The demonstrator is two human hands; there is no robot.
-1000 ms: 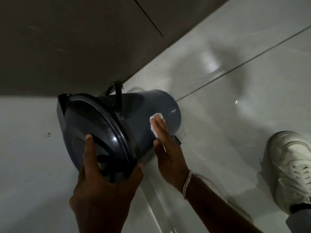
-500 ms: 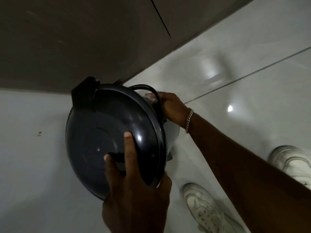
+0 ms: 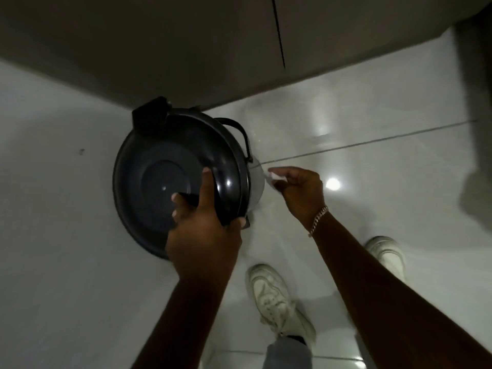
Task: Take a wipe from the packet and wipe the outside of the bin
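Observation:
A dark grey round bin (image 3: 157,182) with a black lid and a black wire handle stands on the floor, seen from above. My left hand (image 3: 202,225) grips the lid's right rim, thumb under the edge and fingers on top. Just to the right of the bin's side, my right hand (image 3: 300,190) pinches a small white wipe (image 3: 274,177) at the fingertips. The wipe sits close to the bin's pale side wall; I cannot tell whether it touches. The wipe packet is not in view.
Glossy white floor tiles (image 3: 372,182) run to a dark cabinet front (image 3: 186,49) behind the bin. My two white sneakers (image 3: 274,294) stand at the lower right. A dark object (image 3: 476,169) sits at the right edge.
The bin has gone from tilted on its side to upright. My right hand came from the far side by the handle to the bin's right side, still with the wipe.

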